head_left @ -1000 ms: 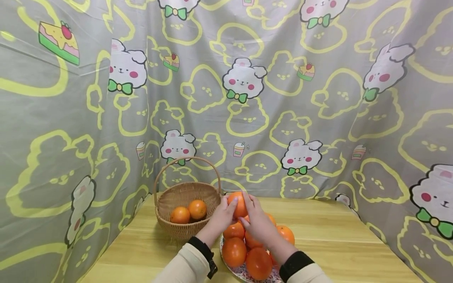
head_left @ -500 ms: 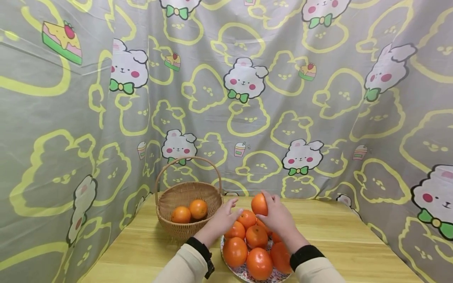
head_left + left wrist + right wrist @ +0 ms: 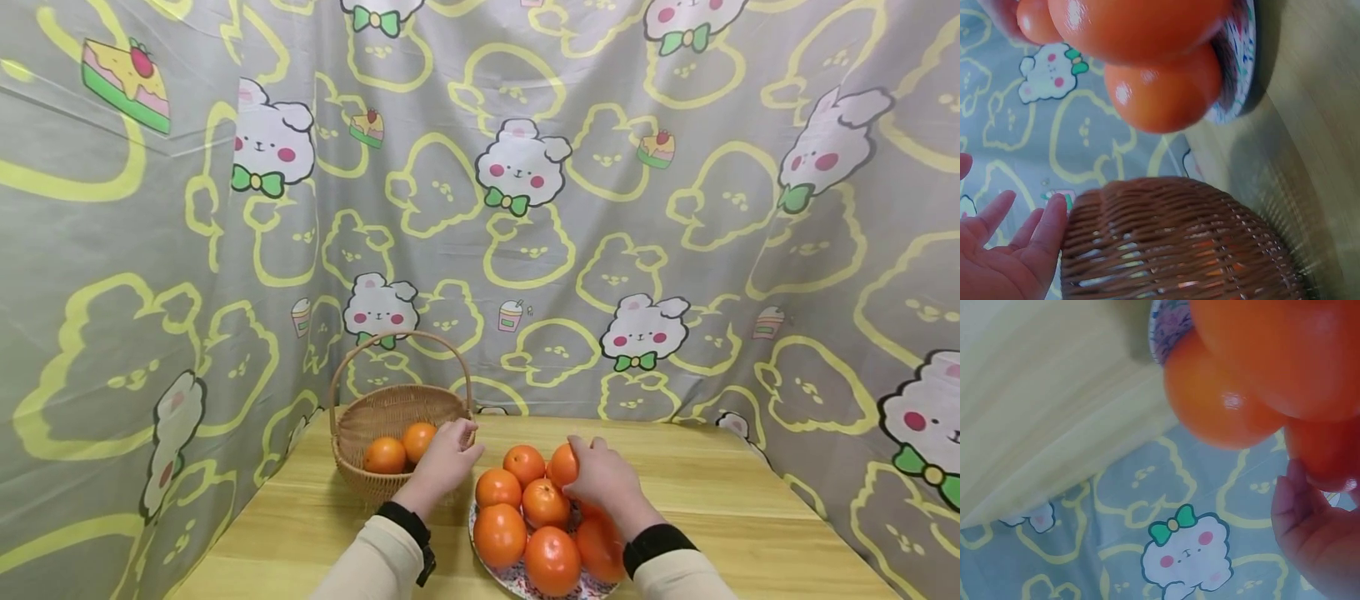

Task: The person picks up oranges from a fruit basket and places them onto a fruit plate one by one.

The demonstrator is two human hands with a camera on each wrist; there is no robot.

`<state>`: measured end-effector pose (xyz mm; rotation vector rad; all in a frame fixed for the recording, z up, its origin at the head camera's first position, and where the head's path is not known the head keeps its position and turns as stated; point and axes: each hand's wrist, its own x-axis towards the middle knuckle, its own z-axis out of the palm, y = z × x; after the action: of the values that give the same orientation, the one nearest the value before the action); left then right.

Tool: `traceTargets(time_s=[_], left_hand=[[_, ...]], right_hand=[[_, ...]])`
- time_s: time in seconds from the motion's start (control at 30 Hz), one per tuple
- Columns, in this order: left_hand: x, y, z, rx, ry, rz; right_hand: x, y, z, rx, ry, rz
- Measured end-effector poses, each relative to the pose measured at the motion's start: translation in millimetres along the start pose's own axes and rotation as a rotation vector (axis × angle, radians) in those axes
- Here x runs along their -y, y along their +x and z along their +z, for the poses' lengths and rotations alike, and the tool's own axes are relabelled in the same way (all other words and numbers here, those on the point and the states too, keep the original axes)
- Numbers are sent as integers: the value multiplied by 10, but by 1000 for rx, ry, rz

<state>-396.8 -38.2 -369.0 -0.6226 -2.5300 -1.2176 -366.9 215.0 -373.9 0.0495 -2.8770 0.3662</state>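
My right hand (image 3: 609, 483) holds an orange (image 3: 562, 464) at the back of the heap on a patterned plate (image 3: 504, 577). In the right wrist view, the fingers (image 3: 1300, 500) curl against that fruit's lower side. Several other oranges (image 3: 546, 502) sit close together on the plate, and part of the right side is hidden by the right hand. My left hand (image 3: 444, 463) is in front of the right rim of a wicker basket (image 3: 365, 417) with nothing in it. Its fingers (image 3: 1047, 231) are spread loosely beside the woven wall in the left wrist view. Two oranges (image 3: 385, 456) show inside the basket.
Plate and basket stand side by side on a light wooden table (image 3: 720, 500), the basket to the left with its tall arched handle (image 3: 401, 334) up. A grey cartoon-print curtain (image 3: 517, 250) encloses the back and both sides.
An orange that both hands held over the plate is now in the right hand alone, moved right and lowered onto the heap. The left hand has let go and moved left to the basket.
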Motion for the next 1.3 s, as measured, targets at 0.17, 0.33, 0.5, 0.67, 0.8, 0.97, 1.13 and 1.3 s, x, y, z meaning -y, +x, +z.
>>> traceTargets(time_s=[0.17,0.33,0.5,0.67,0.8,0.97,1.13,1.3], left_hand=[[15,28,-47,-14,-14,-17],[33,54,-87,-18,-20,-26],[156,122,-182,-76,76,-34],[365,218,-339,-126,172,-131],[526,248,-465,-120,274,-214],[681,263,-547,-73,400,-308],[730,233,-582,-13,474,-384],[740,187,-610,59,476,-462]], right_hand=[[21,-1,-22,10,-1,5],[31,-8,-32,-11,-13,6],[65,-3,-23,-81,-28,-18],[113,16,13,-173,-32,-51],[163,20,16,-223,-28,-90],[244,-13,-13,-251,-20,-131],[323,-47,-52,-251,13,-150],[342,-53,-54,-244,31,-145]])
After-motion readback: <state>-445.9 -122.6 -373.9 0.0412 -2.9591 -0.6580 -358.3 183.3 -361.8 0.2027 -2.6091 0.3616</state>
